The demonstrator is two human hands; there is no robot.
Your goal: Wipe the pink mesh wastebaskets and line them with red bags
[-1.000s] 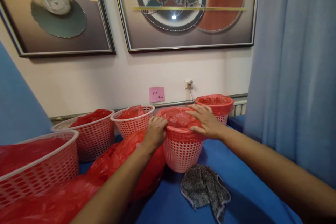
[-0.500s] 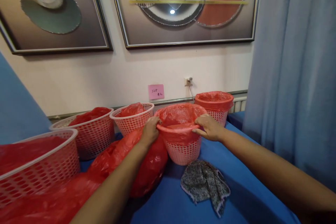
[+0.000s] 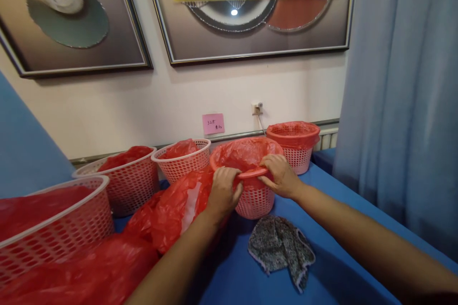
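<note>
At the middle of the blue bench (image 3: 322, 209) stands a small pink lattice basket (image 3: 255, 202), lined with a red bag (image 3: 246, 152). Both hands meet at its near rim. The left hand (image 3: 223, 193) has its fingers curled tight on the red bag's edge, and the right hand (image 3: 281, 177) pinches the same edge just beside it. A speckled cloth (image 3: 281, 250) lies in front. 4 other baskets (image 3: 184, 164) stand around, with loose red plastic (image 3: 171, 209) at the left.

Perhaps a furnished room: framed pictures (image 3: 246, 9), blue curtain (image 3: 400, 81), wall socket (image 3: 256, 107).
</note>
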